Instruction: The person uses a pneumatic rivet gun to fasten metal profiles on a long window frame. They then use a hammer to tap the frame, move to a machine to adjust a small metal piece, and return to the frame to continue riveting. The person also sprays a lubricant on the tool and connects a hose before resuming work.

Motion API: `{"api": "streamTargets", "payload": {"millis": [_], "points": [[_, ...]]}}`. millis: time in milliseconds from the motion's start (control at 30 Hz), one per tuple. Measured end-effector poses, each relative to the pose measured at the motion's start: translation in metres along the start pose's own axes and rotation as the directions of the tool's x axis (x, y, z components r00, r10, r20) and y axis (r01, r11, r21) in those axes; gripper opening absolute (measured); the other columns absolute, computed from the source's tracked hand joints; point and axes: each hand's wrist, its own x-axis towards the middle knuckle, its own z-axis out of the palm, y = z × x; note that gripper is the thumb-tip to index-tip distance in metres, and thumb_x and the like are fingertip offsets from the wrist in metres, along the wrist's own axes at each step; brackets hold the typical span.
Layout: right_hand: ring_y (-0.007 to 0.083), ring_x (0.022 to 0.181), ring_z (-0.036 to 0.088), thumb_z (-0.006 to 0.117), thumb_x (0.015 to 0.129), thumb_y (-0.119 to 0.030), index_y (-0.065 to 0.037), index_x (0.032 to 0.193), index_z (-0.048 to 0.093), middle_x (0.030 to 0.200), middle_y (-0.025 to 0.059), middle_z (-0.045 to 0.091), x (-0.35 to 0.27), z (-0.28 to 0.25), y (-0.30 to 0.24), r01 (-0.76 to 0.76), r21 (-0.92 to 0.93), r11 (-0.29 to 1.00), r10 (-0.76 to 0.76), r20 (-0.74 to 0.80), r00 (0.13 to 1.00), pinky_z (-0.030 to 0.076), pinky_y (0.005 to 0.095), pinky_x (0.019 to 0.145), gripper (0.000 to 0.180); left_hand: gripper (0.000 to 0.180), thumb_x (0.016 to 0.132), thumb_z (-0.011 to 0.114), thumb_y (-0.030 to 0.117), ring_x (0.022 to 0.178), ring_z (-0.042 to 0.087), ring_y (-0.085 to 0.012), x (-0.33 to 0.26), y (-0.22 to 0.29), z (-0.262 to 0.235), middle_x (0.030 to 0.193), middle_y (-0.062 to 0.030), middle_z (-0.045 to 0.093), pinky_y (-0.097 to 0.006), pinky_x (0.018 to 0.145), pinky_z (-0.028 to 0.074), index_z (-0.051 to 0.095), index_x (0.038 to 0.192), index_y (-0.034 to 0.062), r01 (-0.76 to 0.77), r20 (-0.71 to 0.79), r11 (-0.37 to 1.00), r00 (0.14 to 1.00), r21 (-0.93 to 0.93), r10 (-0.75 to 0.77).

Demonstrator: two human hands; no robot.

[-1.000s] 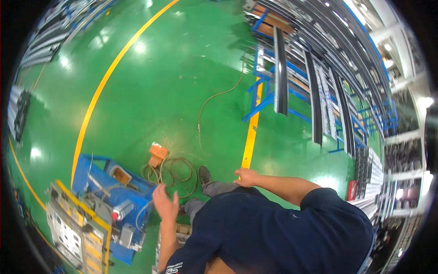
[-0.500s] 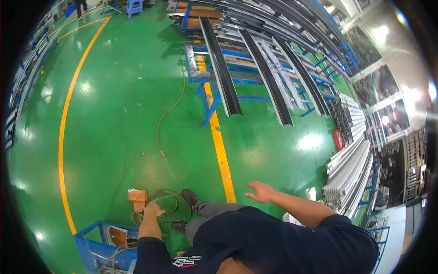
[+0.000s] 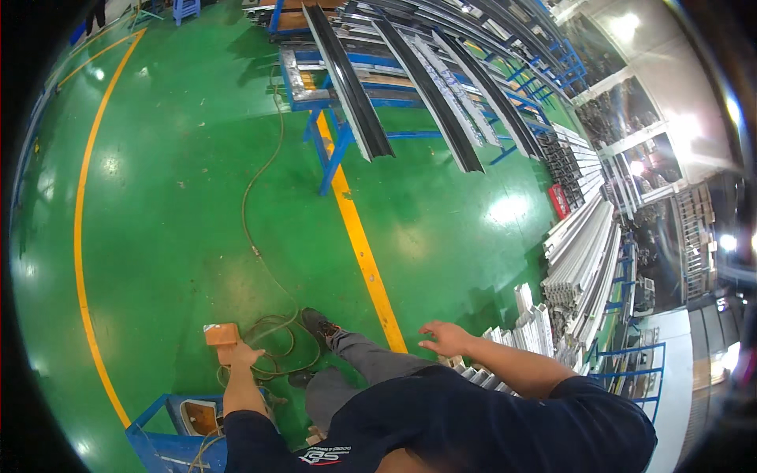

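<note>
My left hand (image 3: 243, 354) reaches down at the lower left, right beside a small orange-brown block-like box (image 3: 221, 334) low over the green floor. The thumb sticks out to the right, away from the box; the other fingers overlap its lower part, and whether they touch it is unclear. A coiled hose (image 3: 272, 335) lies just right of that hand. My right hand (image 3: 445, 338) hangs in the air right of the yellow floor line, fingers bent a little and apart, holding nothing.
A blue metal cart (image 3: 150, 441) stands at the lower left. Ahead, long dark profiles (image 3: 347, 87) overhang a blue rack (image 3: 335, 158). Stacked white profiles (image 3: 579, 252) are on the right, with more near my right forearm. The hose runs forward across the floor.
The view has shifted, so the rack sits further up and left. My left hand has moved left, closer against the orange-brown box. My right hand stays raised and empty.
</note>
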Motion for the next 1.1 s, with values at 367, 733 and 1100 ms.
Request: {"api": "streamTargets", "payload": {"millis": [367, 733, 1100], "points": [[0.0421, 0.135, 0.046, 0.079, 0.081, -0.048, -0.008, 0.150, 0.038, 0.144, 0.0246, 0.048, -0.024, -0.008, -0.095, 0.340, 0.030, 0.940, -0.316, -0.306, 0.898, 0.041, 0.0474, 0.112, 0.090, 0.054, 0.082, 0.077, 0.052, 0.057, 0.058, -0.0351, -0.176, 0.115, -0.068, 0.060, -0.0146, 0.058, -0.044, 0.054, 0.044, 0.059, 0.061, 0.0049, -0.677, -0.538, 0.732, 0.647, -0.080, 0.540], [0.0385, 0.093, 0.067, 0.074, 0.083, -0.034, -0.011, 0.091, 0.071, 0.097, 0.0118, 0.071, 0.156, 0.002, -0.215, 0.707, -0.098, 0.701, -0.712, -0.041, 0.700, 0.053, 0.0506, 0.077, 0.025, 0.042, 0.094, 0.069, 0.033, 0.056, 0.038, -0.0145, -0.379, -0.044, -0.152, 0.061, -0.0009, 0.045, -0.030, 0.051, 0.029, 0.051, 0.065, 0.0089, -0.905, -0.875, 0.067, 0.384, -0.420, -0.294], [0.0420, 0.092, 0.067, 0.048, 0.100, -0.053, -0.016, 0.112, 0.072, 0.095, 0.0162, 0.071, 0.186, -0.075, -0.238, 0.666, -0.106, 0.739, -0.627, 0.257, 0.736, 0.053, 0.0541, 0.079, 0.045, 0.060, 0.095, 0.068, 0.028, 0.135, 0.045, -0.0406, -0.387, -0.056, -0.201, 0.143, -0.0236, 0.051, -0.049, 0.114, 0.035, 0.049, 0.143, -0.0024, 0.141, -0.920, 0.922, 0.107, -0.360, -0.376]]}}
